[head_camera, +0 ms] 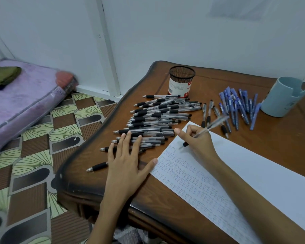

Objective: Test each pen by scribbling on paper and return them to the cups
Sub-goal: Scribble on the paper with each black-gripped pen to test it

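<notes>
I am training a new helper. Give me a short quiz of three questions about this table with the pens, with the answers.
1. True or false: no pen sticks out of the mesh cup.
2. The right hand holds its pen with the tip over: A) the paper; B) the blue cup; C) the floor.
3. Fill in: the left hand lies flat on the pens with ___ grips.

Key: 1 true; 2 A; 3 black.

Paper [262, 173]: running off the near right edge.
Scribbles [183, 178]: showing too small to read.
Held pen [213, 125]: blurring toward its far end.
Black pens [157, 118]: nearest ones hiding under the left hand [127, 164].
</notes>
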Available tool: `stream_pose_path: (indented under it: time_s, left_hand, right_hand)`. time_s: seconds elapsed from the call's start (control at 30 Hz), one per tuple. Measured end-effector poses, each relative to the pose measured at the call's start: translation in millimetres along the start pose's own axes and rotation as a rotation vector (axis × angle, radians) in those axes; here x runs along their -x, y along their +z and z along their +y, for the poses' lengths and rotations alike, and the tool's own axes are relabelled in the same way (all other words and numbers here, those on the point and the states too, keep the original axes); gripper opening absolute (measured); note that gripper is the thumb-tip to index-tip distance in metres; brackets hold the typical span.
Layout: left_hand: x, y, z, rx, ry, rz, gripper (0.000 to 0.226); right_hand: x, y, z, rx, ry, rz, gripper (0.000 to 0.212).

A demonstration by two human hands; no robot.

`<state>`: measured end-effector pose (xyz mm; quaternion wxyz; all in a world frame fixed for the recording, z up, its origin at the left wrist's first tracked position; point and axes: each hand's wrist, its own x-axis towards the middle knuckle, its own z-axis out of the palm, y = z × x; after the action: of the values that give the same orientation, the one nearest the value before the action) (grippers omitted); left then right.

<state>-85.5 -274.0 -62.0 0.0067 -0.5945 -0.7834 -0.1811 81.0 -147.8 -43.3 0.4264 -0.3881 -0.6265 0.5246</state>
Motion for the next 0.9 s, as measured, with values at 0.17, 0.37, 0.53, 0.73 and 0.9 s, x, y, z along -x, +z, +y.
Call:
stream_pose_path:
  time_s: [0.17, 0.37, 0.53, 0.73, 0.9]
  left_hand:
    - [-0.4, -2.1, 1.2, -0.001, -0.001, -0.008, 0.095]
    - [0.3, -3.4, 2.3, -0.007, -0.011, -0.011, 0.096]
    - [0.3, -1.8, 1.7, 0.004, -0.005, -0.006, 0.094]
    - [0.4, -3.1, 2.2, -0.003, -0.002, -0.008, 0.096]
    - [0.0, -2.1, 1.4, -0.003, 0.004, 0.007, 0.094]
  right_hand:
    - [2.7, 2.0, -0.6, 0.007, 0.020, -0.080, 0.039]
    - [1.1, 3.1, 5.6, 0.224, -0.065, -0.017, 0.047]
    - [0.4, 4.8, 7.1, 0.251, -0.089, -0.014, 0.050]
    - [1.6, 4.1, 8.8, 0.262, -0.100, 0.001, 0.047]
    - [0.3, 3.6, 8.6, 0.260, -0.102, 0.057, 0.042]
